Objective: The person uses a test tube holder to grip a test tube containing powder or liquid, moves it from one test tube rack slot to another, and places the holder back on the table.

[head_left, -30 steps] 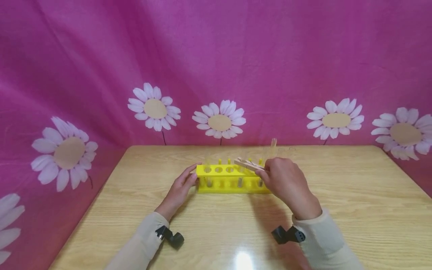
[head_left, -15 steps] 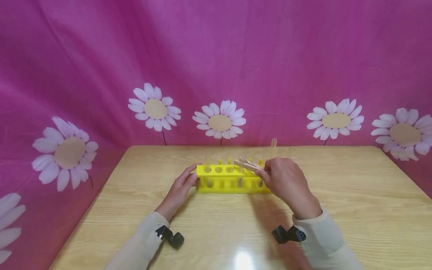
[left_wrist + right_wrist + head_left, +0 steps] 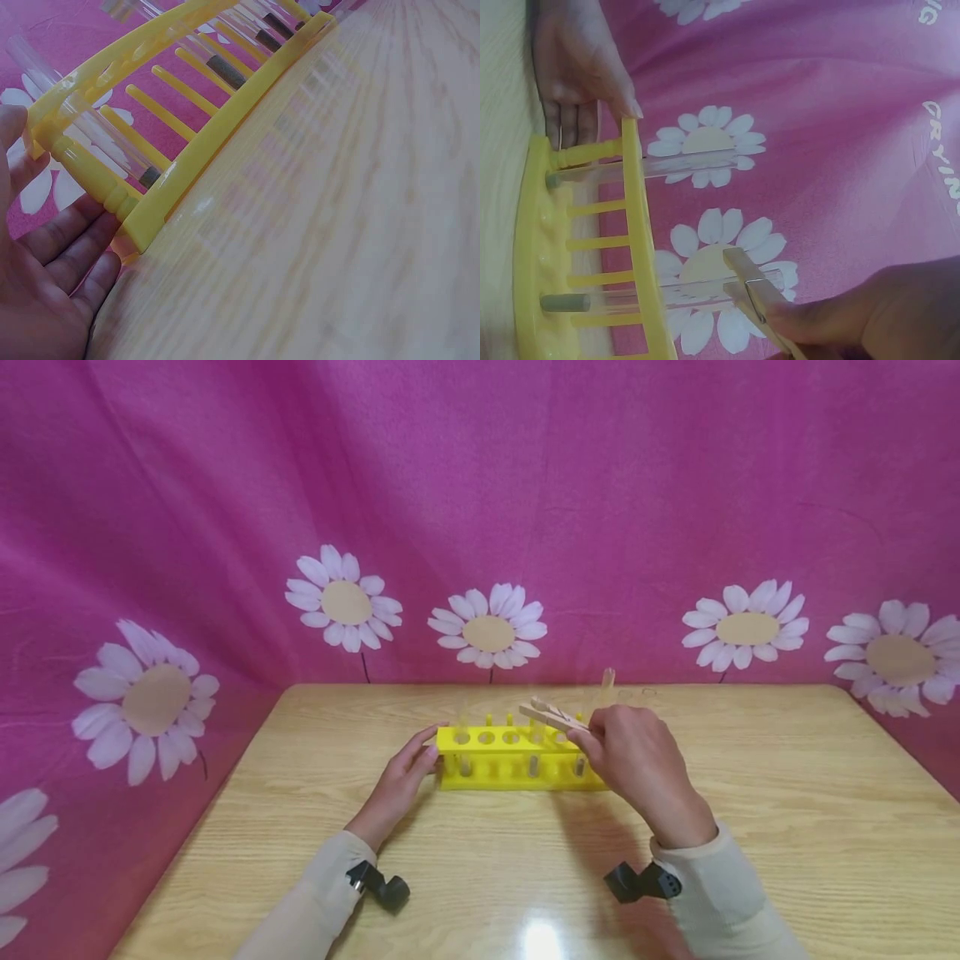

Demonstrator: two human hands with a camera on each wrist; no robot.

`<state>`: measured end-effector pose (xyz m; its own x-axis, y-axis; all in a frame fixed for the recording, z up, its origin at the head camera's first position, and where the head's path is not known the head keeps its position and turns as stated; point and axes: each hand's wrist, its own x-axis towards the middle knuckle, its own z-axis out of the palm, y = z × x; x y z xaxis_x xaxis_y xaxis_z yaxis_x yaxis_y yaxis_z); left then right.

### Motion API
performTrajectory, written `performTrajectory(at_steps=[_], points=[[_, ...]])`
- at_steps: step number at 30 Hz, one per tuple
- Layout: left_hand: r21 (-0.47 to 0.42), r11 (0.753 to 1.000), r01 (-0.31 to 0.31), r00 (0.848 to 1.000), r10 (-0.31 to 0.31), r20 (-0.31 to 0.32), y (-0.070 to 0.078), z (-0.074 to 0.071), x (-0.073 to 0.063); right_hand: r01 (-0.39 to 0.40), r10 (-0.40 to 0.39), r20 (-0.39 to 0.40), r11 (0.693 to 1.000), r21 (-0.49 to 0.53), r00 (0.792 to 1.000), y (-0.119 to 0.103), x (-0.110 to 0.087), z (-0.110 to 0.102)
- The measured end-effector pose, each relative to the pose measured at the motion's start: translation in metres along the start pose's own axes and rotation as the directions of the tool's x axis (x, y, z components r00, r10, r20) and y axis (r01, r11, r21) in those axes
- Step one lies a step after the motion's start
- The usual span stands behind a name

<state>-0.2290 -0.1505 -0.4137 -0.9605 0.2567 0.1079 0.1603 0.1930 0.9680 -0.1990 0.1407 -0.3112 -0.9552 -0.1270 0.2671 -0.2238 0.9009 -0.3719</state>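
Note:
A yellow test tube rack (image 3: 517,783) stands on the table with several clear test tubes in it. At its left end my left hand (image 3: 396,789) holds it, thumb at the upper shelf and fingers along the end post (image 3: 94,176). My right hand (image 3: 645,768) pinches a wooden clothespin (image 3: 551,717) above the rack. In the right wrist view the clothespin's jaws stand apart and overlap the upper part of a test tube (image 3: 622,301). Grey-green material (image 3: 565,302) shows at that tube's bottom. Another test tube (image 3: 686,163) stands at the left end.
More tubes with dark bottoms (image 3: 277,25) stand toward the rack's right end, partly behind my right hand in the head view. One tall tube (image 3: 608,681) rises there. A pink curtain (image 3: 615,510) with white flowers hangs behind the wooden table (image 3: 480,877).
The clothespin's front ends have spread wider and lifted slightly, with my right hand shifting a little. My left hand and the rack have stayed in place.

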Motion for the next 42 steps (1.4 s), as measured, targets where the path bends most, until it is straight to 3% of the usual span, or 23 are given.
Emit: performTrajectory(at_steps=[9, 24, 31, 38, 42], points=[[-0.011, 1.000, -0.004, 1.000, 0.004, 0.005, 0.000, 0.000, 0.000, 0.023, -0.021, -0.081, 0.999, 0.025, 0.996, 0.000, -0.002, -0.003], [0.005, 1.000, 0.000, 1.000, 0.000, -0.006, 0.001, 0.001, -0.001, 0.001, 0.007, -0.107, 0.997, 0.078, 0.994, -0.001, -0.002, -0.006], [-0.009, 1.000, 0.004, 1.000, -0.004, -0.015, -0.029, -0.001, 0.011, 0.002, 0.010, -0.143, 0.996, 0.085, 0.990, 0.000, -0.003, -0.011], [-0.002, 1.000, -0.026, 0.999, 0.026, -0.022, -0.032, -0.001, 0.013, 0.021, -0.003, -0.242, 0.997, 0.072, 0.970, 0.007, -0.010, -0.031], [0.008, 0.999, -0.046, 0.998, 0.046, -0.033, -0.032, -0.001, 0.014, -0.006, 0.021, -0.274, 0.999, 0.053, 0.962, 0.021, -0.016, -0.045]])
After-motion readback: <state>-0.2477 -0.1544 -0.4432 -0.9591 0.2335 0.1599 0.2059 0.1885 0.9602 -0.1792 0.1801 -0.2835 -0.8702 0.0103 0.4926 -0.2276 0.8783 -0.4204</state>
